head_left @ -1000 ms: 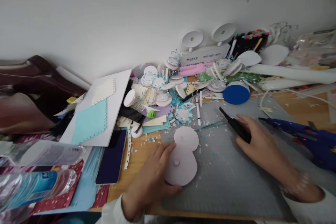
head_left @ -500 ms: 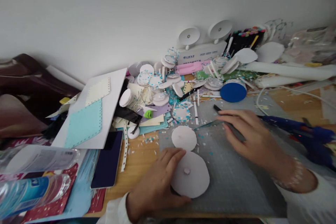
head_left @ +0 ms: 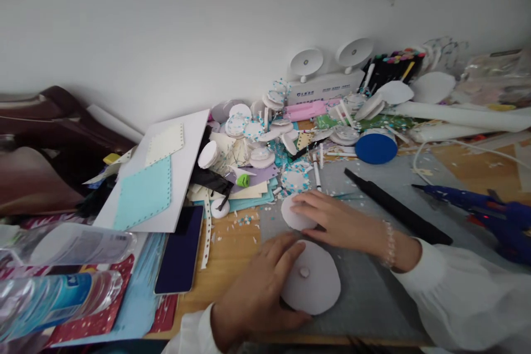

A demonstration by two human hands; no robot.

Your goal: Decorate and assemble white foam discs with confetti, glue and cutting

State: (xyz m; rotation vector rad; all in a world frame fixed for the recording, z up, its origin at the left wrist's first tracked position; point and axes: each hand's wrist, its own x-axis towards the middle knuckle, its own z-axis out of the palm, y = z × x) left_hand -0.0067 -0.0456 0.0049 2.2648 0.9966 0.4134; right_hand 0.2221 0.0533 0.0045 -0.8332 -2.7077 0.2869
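My left hand (head_left: 261, 287) is curved around the left edge of a large white disc (head_left: 317, 290), with its fingers above and thumb below. The disc lies on a grey cutting mat (head_left: 365, 298) and has a small round knob at its middle. My right hand (head_left: 332, 218) is on a smaller white disc (head_left: 288, 213) just behind the large one. Its fingertips rest on that disc's top and its thumb is near the front edge, partly hiding the disc. A long black tool (head_left: 398, 207) lies on the mat beyond my right forearm.
A blue hot glue gun (head_left: 477, 202) lies at right, a white cord (head_left: 418, 149) behind it. At the back are piled white discs (head_left: 261, 156), a blue lid (head_left: 376, 146) and a white box (head_left: 327, 86). A phone (head_left: 180, 251), white board (head_left: 182, 193) and plastic bottles (head_left: 62, 298) are at left.
My right hand has left the black tool, which now lies uncovered on the mat, and has moved left onto the smaller disc. My left hand keeps its place on the large disc.
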